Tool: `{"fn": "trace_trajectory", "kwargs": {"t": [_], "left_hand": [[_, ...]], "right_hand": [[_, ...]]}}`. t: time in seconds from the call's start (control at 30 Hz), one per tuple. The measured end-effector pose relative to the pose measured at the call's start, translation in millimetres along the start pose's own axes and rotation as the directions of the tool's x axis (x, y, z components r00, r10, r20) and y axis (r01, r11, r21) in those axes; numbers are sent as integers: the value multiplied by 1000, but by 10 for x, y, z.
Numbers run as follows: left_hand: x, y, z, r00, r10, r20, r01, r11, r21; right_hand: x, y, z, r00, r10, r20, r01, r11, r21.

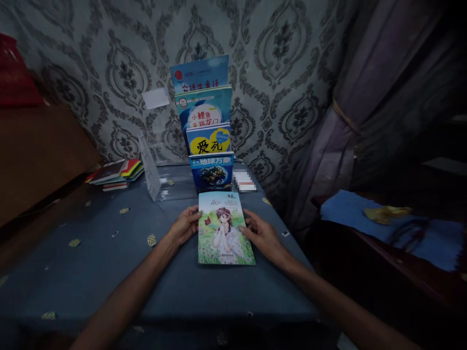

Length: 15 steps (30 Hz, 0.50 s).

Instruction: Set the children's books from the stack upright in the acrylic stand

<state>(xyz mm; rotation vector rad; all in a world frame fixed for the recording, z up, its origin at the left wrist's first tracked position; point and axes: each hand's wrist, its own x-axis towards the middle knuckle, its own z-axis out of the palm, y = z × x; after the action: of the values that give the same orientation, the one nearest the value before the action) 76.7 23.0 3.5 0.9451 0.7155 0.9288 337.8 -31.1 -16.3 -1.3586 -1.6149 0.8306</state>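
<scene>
Two bare hands grip a single book (226, 231), whose pale green and blue cover shows a drawn figure with clasped hands and a red butterfly. The left hand (187, 224) has its fingers closed on the book's left side, and the right hand (260, 233) pinches the right side, its thumb lapping over the cover. The book is above the desk (175, 287), between its front and back edges and nearer the right edge than the left; whether its lower end touches the blue patterned cloth, I cannot tell. Just beyond it, toward the back edge, a clear stand (151, 175) bears four books in a rising column: a dark blue globe book (212, 175) lowest, then a yellow-and-blue book (208, 141), a teal book (206, 104) and, at the top, a light blue book (200, 68) with red lettering. The stand's left half shows bare clear tiers, with a white card (155, 98) at its upper left. A small pile of books (116, 172) lies left of the stand near the back edge, and a blurred-out white item (244, 180) sits right of the column, by the back right corner. Past the right edge hangs a tied purple curtain (324, 136).
</scene>
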Motion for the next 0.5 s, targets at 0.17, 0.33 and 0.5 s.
{"fn": "trace_trajectory", "kwargs": {"t": [0.17,0.33,0.5], "left_hand": [[16,-10,6,1000,-4,3,4,999,-36],[58,-41,-47,1000,-26,-2,26,998,-53],[50,-32,-76,999,-40,-3,40,999,-33]], "right_hand": [[20,-76,-66,975,193,106,-218,916,336],[79,-73,-116,959,240,149,-280,880,384],[102,-91,-103,960,240,144,-278,872,403]]}}
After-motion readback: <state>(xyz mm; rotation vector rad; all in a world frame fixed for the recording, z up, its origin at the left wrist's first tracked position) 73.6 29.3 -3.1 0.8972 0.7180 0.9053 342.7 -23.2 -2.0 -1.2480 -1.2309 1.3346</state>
